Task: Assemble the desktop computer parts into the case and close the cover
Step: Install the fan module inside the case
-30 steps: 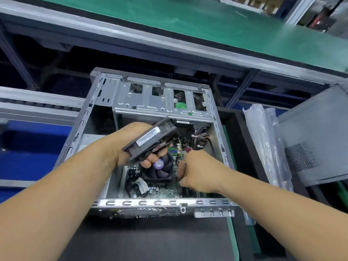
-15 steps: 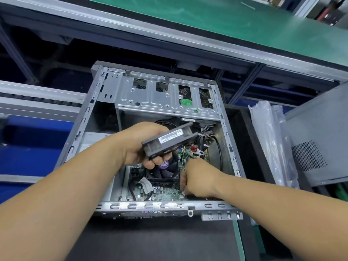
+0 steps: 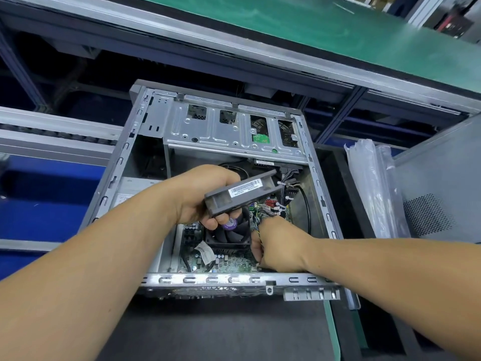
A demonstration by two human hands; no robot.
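Note:
An open grey computer case lies on its side on the bench, its motherboard and black CPU cooler fan showing. My left hand grips a black case fan with a white barcode label, held above the cooler. My right hand is low inside the case at the board's right side, its fingers pinching the fan's thin coloured cable; the fingertips are hidden. The grey side cover leans at the far right.
A silver drive cage spans the far end of the case. Black cables run along the right wall. Clear plastic bags stand right of the case. A green-topped bench crosses the back.
My left hand has carried the fan a little to the right and levelled it. My right hand has sunk lower into the case toward the board.

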